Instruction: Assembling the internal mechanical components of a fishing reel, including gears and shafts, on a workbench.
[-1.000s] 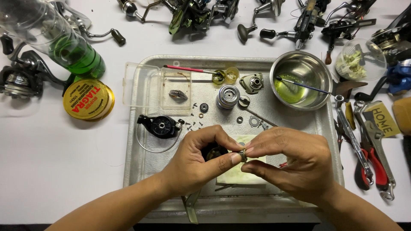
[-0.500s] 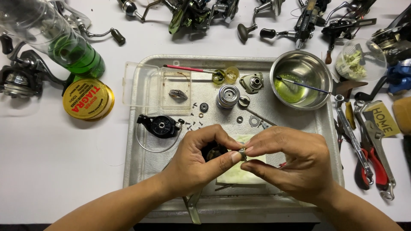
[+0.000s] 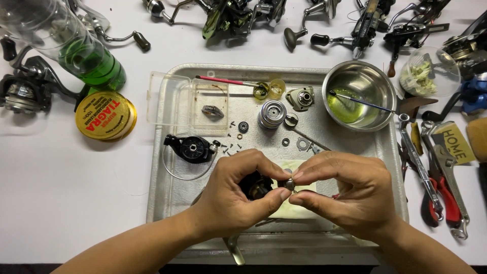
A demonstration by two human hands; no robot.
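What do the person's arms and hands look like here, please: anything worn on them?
Both forearms enter bare from the bottom edge, with no sleeves in view. The left hand and right hand wear no gloves, and no rings, watch or wristband show. The fingernails are short and plain.

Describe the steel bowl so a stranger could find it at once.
Start at the metal tray in the middle of the table. The steel bowl sits in its far right corner. It alone is round and shiny, holding yellow-green liquid and a thin brush.

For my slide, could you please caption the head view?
Left hand and right hand pinch a small metal part over a parts-strewn metal tray.
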